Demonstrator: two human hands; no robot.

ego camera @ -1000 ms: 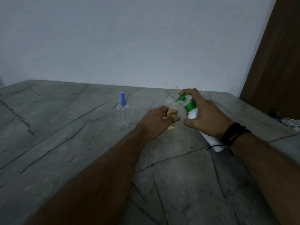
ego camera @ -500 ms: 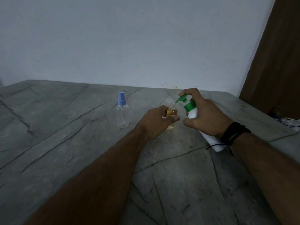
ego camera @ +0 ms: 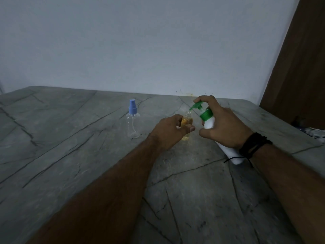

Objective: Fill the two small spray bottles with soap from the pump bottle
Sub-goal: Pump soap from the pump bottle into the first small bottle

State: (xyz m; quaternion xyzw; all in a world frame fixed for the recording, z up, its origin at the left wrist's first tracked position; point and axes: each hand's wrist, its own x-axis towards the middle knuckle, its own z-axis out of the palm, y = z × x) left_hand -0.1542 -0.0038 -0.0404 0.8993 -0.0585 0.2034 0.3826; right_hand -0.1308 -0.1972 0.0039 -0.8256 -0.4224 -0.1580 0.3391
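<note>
My left hand [ego camera: 171, 129] grips a small uncapped spray bottle [ego camera: 186, 122] standing on the grey stone table [ego camera: 70, 155]; amber soap fills most of it. My right hand [ego camera: 223, 127] holds the white pump bottle [ego camera: 209, 123] tilted to the left, with the index finger on its green pump head [ego camera: 197, 105]. The green nozzle tip sits just above the small bottle's open neck. A second small spray bottle [ego camera: 133, 120], clear and with a blue spray cap on, stands upright to the left, apart from both hands.
A pale wall runs behind the table's far edge. A brown wooden panel [ego camera: 299, 67] stands at the right. Some dark and patterned items [ego camera: 314, 132] lie past the table's right edge.
The pump head has risen slightly under my right index finger. Both hands and both small bottles stay where they were.
</note>
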